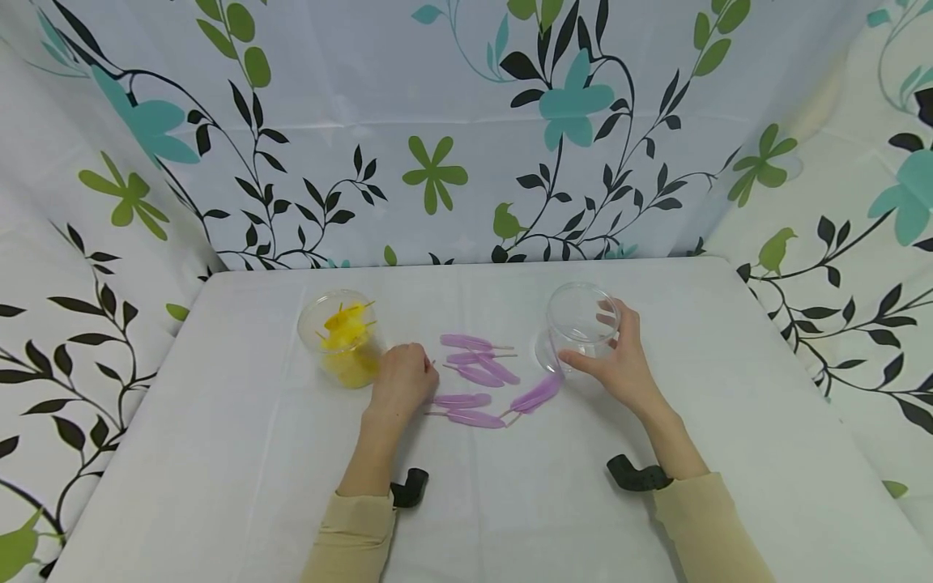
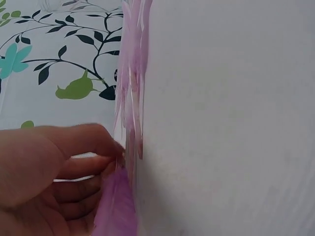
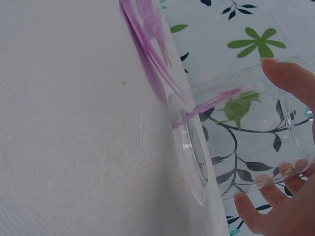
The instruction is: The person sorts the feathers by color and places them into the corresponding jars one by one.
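My left hand (image 1: 401, 376) pinches a purple feather (image 2: 117, 206) near its quill end, between thumb and forefinger; in the head view that feather is hidden by the hand. To its right, several more purple feathers (image 1: 466, 401) lie loosely on the table. Thumb and fingers of my right hand (image 1: 619, 356) grip the side of a clear plastic cup (image 1: 583, 314), spread round its wall. In the right wrist view the cup's base is at the tabletop, and a slim purple feather (image 3: 211, 105) slants across its wall.
Another clear cup (image 1: 309, 336) stands beside the left hand, filled with yellow feathers (image 1: 348, 332) whose quills point upward. The white-covered table (image 1: 255, 470) ends at a leaf-patterned curtain (image 1: 350, 105) behind and at both sides.
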`<state>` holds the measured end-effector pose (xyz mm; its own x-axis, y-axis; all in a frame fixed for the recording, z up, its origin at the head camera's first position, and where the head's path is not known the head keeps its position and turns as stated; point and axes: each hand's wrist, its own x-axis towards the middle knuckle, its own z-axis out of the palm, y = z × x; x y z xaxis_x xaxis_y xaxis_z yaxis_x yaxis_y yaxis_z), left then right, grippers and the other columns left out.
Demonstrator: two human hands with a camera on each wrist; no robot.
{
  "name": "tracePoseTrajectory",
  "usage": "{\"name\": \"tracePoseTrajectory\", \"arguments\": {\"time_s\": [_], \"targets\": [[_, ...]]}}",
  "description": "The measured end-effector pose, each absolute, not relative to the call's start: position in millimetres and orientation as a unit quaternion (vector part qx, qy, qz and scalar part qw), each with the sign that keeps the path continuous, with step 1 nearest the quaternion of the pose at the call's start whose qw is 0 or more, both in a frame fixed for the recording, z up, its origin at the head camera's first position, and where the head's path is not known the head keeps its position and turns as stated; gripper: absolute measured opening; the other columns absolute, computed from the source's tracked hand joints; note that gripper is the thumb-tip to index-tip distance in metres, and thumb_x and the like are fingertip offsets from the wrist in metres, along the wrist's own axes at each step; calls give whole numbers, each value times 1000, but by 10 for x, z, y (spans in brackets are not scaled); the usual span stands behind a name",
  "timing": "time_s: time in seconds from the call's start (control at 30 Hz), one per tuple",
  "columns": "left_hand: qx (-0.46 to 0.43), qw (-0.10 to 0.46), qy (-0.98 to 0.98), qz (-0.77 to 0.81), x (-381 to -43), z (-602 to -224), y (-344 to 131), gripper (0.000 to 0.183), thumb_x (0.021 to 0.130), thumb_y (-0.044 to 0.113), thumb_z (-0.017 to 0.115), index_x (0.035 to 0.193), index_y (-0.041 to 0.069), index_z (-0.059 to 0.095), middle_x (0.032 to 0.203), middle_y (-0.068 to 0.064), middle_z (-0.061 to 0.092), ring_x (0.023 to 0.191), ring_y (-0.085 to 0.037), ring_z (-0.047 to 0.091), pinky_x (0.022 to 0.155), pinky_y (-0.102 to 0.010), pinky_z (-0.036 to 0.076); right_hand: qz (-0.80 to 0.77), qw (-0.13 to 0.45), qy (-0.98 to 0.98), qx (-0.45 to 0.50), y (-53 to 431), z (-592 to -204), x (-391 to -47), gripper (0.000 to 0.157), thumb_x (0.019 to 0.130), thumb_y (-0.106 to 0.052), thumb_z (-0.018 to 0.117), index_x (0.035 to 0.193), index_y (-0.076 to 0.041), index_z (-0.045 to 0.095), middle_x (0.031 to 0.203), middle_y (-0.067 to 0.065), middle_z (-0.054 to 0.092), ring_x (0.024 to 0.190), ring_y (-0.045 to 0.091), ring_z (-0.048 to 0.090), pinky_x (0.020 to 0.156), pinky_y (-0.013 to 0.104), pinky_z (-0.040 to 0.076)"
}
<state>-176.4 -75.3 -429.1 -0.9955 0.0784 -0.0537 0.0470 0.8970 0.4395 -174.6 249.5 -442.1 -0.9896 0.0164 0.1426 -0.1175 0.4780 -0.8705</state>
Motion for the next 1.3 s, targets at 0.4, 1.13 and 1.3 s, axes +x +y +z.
{"name": "tracePoseTrajectory", "arguments": {"time_s": [0.4,1.13,1.3], "targets": [[45,-3,904,424,-1757,-4066,-691,24,96,21,62,116,11,70,96,-3,69,87,-20,61,85,-35,55,516,63,-854,28,2498,-4412,-1751,107,76,-22,88,155,-16,17,154,11,26,143,31,33,113,62,30],[65,-76,751,652,-1860,-3714,-364,17,94,17,70,105,5,68,101,-12,73,93,-19,67,86,-18,54,519,59,-852,32,2492,-4410,-1759,104,77,-18,87,154,-9,17,154,16,25,144,37,31,115,62,28],[59,-78,701,707,-1921,-3693,-234,15,94,15,71,104,5,68,99,-10,74,92,-17,69,89,-25,56,519,64,-852,38,2499,-4422,-1755,105,77,-24,88,154,-12,18,154,13,26,144,35,32,114,62,29]]}}
